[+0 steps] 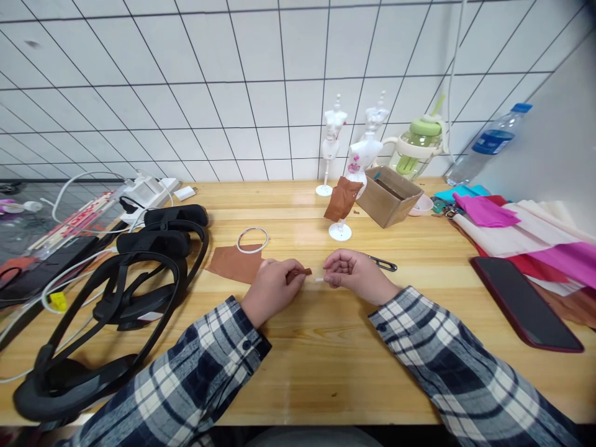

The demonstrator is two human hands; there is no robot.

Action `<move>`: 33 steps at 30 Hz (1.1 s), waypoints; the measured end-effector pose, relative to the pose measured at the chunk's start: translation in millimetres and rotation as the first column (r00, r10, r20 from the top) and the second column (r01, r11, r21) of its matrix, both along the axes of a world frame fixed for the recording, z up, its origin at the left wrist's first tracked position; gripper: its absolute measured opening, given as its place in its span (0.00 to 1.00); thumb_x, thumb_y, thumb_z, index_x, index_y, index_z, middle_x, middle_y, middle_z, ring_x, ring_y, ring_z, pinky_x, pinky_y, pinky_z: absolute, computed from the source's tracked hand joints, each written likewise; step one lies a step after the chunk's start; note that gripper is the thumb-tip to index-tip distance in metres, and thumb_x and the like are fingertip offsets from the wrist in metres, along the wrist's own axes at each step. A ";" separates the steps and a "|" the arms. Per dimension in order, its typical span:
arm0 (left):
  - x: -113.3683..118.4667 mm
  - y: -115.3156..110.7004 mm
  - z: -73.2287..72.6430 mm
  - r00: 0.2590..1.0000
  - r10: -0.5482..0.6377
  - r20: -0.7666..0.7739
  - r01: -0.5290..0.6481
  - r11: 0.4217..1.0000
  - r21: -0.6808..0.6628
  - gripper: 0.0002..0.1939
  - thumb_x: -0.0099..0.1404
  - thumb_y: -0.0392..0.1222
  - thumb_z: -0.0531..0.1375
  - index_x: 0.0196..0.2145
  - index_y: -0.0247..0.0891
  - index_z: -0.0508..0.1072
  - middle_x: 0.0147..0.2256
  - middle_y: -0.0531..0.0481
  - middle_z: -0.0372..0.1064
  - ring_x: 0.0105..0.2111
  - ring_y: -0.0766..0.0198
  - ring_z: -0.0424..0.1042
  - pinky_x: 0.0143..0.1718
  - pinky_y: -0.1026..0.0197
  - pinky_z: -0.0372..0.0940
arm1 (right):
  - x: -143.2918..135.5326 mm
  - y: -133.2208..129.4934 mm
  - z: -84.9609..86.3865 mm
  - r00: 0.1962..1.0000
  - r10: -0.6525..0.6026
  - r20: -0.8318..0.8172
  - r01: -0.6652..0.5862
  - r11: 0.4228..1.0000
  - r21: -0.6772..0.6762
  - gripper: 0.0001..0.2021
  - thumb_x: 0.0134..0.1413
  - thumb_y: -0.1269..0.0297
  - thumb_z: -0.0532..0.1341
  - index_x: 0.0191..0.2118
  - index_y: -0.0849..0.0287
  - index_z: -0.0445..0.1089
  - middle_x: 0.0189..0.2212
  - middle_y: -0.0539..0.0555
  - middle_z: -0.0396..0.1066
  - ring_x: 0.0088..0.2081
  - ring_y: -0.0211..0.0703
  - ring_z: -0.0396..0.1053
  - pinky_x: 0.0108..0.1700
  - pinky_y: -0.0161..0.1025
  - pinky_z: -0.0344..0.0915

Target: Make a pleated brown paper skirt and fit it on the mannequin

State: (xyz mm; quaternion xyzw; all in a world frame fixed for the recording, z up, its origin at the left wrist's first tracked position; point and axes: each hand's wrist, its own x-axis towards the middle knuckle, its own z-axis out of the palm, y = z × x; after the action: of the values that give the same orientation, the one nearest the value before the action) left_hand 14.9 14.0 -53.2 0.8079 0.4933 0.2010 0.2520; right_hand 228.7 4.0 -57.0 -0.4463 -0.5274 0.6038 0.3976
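My left hand (275,287) is closed, pinching a small brown strip of fabric (308,271) between thumb and forefinger. Facing it, a short way to the right, my right hand (354,274) is closed with its fingertips on a small whitish strip (319,279), too small to name surely. The two strips are apart. A larger piece of brown fabric (235,263) lies flat beside my left hand, with a white ring (252,231) partly over its top edge. Behind my right hand lies a black tool with a looped end (385,264), partly hidden.
Two small white mannequins (367,152) (331,139) stand at the back, the nearer draped with brown fabric (343,200). Beside them are a cardboard box (388,197) and a green-lidded cup (419,146). Black headsets (162,279) fill the left; a phone (526,304) and coloured fabrics (526,230) lie right.
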 end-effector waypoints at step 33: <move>1.2 -5.3 3.1 0.929 0.003 0.369 0.270 0.677 -0.685 0.14 0.57 0.50 0.64 0.32 0.35 0.70 0.25 0.55 0.64 0.24 0.69 0.65 0.26 0.66 0.61 | 0.7 -3.4 -0.9 0.900 0.108 0.422 -0.195 0.966 0.170 0.05 0.48 0.64 0.63 0.30 0.59 0.70 0.23 0.47 0.68 0.24 0.34 0.63 0.27 0.33 0.60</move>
State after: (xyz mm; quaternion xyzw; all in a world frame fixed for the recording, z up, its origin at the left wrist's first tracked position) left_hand 16.1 8.7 -50.1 0.6291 0.4194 0.1067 0.6457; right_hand 229.4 0.6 -57.9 -0.4762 -0.6921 0.4679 0.2745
